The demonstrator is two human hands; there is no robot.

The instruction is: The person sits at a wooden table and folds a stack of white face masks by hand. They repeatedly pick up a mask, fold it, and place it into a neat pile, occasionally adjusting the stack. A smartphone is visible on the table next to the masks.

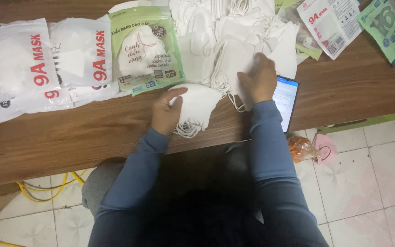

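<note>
My left hand (pixel 166 111) grips the left edge of a small stack of folded white face masks (pixel 198 108) lying near the front of the wooden table (pixel 69 132); their ear loops hang over the edge. My right hand (pixel 258 81) rests with fingers spread on a loose pile of white masks (pixel 234 41) spread across the table's middle back. Both forearms wear blue sleeves.
Sealed white mask packets (pixel 19 64) lie at the left, a green-and-white packet (pixel 146 48) beside them. A lit phone (pixel 285 98) lies right of my right hand. More packets (pixel 330 23) sit at the back right. Yellow cable (pixel 46 190) and a pink mask (pixel 325 148) lie on the tiled floor.
</note>
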